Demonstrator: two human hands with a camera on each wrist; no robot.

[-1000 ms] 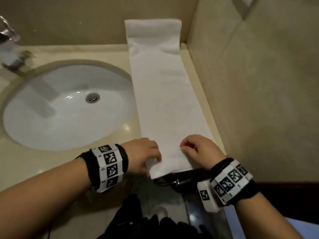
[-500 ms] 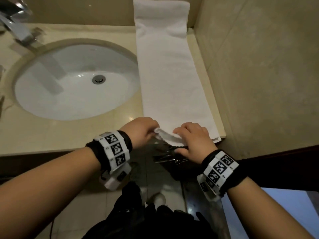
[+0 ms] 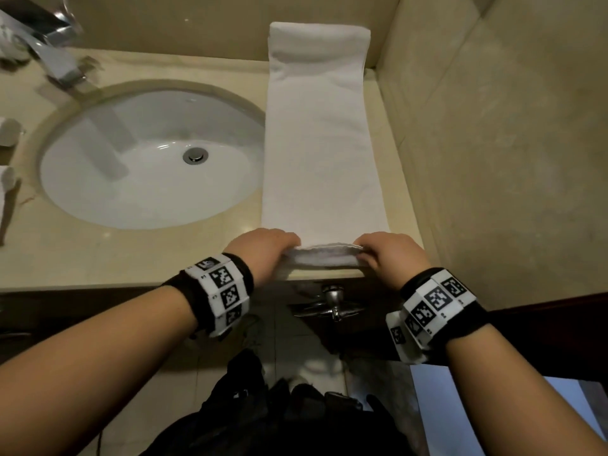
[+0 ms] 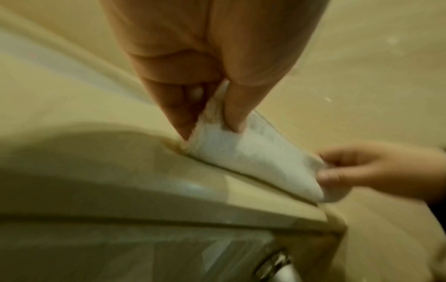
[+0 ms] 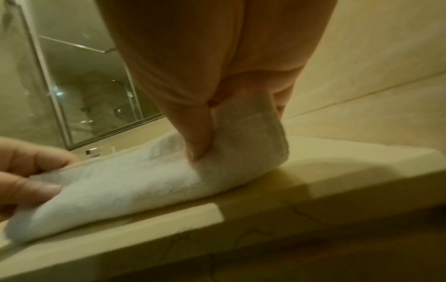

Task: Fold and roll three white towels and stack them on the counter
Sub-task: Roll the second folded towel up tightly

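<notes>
A long white towel (image 3: 320, 143), folded into a narrow strip, lies on the beige counter (image 3: 131, 255) to the right of the sink, its far end running up the back wall. The near end is turned over into a short roll at the counter's front edge. My left hand (image 3: 263, 251) pinches the roll's left end (image 4: 217, 137) between thumb and fingers. My right hand (image 3: 386, 255) pinches the right end (image 5: 241, 145) in the same way. The other towels are not in view.
A white oval sink (image 3: 148, 159) fills the counter's left half, with a chrome tap (image 3: 49, 44) behind it. A tiled wall (image 3: 493, 126) closes the right side right beside the towel. Small white items (image 3: 8, 133) sit at the far left. A metal handle (image 3: 332, 301) juts out below the counter edge.
Both hands lifted the towel's near end from over the counter edge and turned it onto the strip, forming the first turn of a roll. The hands have spread to its two ends.
</notes>
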